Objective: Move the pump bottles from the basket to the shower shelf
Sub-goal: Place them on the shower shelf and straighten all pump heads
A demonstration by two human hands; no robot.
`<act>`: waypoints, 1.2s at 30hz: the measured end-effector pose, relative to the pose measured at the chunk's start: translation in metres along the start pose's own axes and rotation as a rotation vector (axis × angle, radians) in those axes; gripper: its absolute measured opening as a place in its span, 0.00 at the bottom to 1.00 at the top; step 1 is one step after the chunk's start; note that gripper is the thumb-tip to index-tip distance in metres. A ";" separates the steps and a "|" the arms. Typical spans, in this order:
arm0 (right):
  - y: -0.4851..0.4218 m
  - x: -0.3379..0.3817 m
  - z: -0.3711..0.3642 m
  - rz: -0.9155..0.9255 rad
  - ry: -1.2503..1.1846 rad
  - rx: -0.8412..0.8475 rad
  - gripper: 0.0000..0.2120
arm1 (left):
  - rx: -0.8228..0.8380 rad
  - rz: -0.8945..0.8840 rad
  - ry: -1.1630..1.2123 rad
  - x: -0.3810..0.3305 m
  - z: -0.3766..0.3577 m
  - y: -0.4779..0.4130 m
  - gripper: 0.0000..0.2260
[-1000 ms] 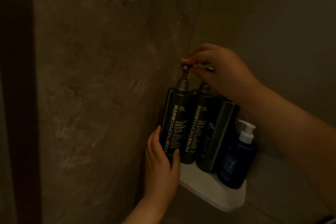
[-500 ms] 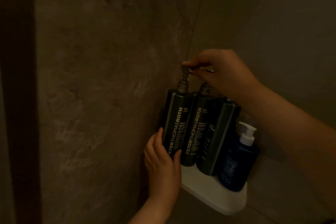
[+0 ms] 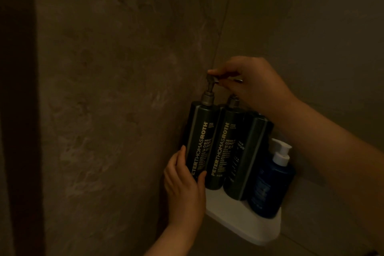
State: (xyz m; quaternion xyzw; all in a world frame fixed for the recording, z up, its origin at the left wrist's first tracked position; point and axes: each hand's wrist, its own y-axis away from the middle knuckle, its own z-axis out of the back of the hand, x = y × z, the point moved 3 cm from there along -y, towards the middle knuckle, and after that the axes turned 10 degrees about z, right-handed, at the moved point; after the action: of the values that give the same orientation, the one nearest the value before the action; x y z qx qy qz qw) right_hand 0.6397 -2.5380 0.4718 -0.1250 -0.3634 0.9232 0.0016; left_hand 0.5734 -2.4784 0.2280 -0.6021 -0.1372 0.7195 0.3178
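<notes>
Dim light. Over the last second little has shifted: the left hand [image 3: 185, 189] stays wrapped round the lower body of the leftmost dark, square-sided pump bottle [image 3: 199, 141], thumb across its front. The right hand [image 3: 255, 87] keeps a fingertip pinch on that bottle's grey pump head [image 3: 211, 80], which looks turned slightly so the nozzle points right. The bottle itself has barely moved; it stands upright at the left end of the white corner shower shelf [image 3: 239, 222], close against the mottled stone-look wall [image 3: 124, 110]. I read this as final straightening, not carrying, so placement here seems all but done. Touching it on the right is a second dark square pump bottle [image 3: 224, 147], then a third dark bottle [image 3: 249, 151] turned edge-on, then a round blue bottle with a white pump [image 3: 268, 189] at the far end. No basket in view, so what remains to be moved cannot be told. Writing: both front bottles read "PETERTHOMASROTH" vertically; the first adds "MEGA-", "BODY", "CLEAN…", the second "MEGA-", "CONDI…". The third shows only "…POO". Blue label unreadable.
</notes>
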 end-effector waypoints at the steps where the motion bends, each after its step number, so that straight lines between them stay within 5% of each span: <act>1: 0.000 0.000 0.000 0.001 0.004 0.005 0.08 | -0.003 -0.003 -0.003 0.000 0.000 0.000 0.37; 28: 0.001 0.010 0.003 -0.003 0.078 0.095 0.21 | 0.065 -0.012 -0.094 0.003 -0.003 -0.004 0.39; 36: -0.006 0.007 0.005 0.060 0.225 0.209 0.25 | 0.102 -0.194 -0.158 0.008 0.006 0.010 0.41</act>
State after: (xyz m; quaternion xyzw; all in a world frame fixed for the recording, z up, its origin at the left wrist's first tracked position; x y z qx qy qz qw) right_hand 0.6309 -2.5357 0.4778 -0.2374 -0.2592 0.9358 0.0277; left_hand 0.5646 -2.4795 0.2172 -0.5104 -0.1829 0.7366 0.4044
